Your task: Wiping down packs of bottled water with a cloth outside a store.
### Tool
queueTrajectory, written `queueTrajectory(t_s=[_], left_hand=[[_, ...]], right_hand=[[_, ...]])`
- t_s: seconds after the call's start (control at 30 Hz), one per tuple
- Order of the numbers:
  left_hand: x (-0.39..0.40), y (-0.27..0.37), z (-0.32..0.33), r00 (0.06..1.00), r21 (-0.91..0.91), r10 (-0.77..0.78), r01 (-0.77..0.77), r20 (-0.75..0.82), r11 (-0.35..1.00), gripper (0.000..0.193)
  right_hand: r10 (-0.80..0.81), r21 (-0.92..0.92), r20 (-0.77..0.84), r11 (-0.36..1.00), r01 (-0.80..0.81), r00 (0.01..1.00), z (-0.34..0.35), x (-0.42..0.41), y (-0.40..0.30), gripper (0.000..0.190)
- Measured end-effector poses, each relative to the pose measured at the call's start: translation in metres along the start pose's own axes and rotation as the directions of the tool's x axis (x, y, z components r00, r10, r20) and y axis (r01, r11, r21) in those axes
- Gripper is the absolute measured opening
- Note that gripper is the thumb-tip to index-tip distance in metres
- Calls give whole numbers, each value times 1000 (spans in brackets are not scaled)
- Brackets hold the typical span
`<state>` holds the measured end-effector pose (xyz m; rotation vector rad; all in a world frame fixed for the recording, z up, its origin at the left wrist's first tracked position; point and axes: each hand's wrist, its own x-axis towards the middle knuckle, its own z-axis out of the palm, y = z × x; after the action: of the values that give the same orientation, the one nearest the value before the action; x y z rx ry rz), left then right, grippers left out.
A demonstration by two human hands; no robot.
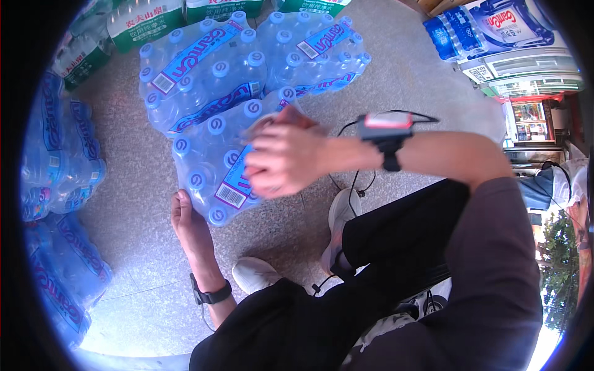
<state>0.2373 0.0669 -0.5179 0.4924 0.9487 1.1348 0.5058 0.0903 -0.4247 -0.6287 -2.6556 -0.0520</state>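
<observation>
A shrink-wrapped pack of bottled water (204, 162) with blue caps sits on the stone floor (139, 250) in front of me. My left hand (183, 213) is at its near left corner, thumb up against the wrap. My right hand (283, 153), blurred by motion, is over the right part of the same pack, fingers curled; a blurred reddish-brown object (297, 118) shows just past it, and I cannot tell what it is or whether the hand holds it. Two more wrapped water packs, one at upper left (199, 69) and one at upper right (311, 51), lie directly beyond.
Blue water packs (69, 148) line the left side, with more (65, 283) below them. Green-and-white wrapped packs (144, 23) stand at the far edge. Blue packs (457, 32) are at upper right. Black cables (355, 185) hang by my shoes (255, 273). Another person (575, 181) is at far right.
</observation>
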Motion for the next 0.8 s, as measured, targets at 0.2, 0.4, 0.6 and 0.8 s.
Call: queueTrajectory(t_s=[0.2,0.4,0.6,0.8], left_hand=[[-1,3,-12,1000,77,14,-14,1,997,30],[-4,3,-10,999,133,7,-1,-48,991,30],[2,-6,-8,994,193,3,18,-109,981,32],[-5,3,-7,987,281,74,-31,-144,959,28]], right_hand=[[39,-70,445,997,-9,895,-101,-76,45,22],[417,-30,-120,906,-423,901,-59,-56,47,18],[446,-125,-336,852,-509,829,7,-25,55,18],[411,-19,-352,895,-446,841,0,-42,-6,15]])
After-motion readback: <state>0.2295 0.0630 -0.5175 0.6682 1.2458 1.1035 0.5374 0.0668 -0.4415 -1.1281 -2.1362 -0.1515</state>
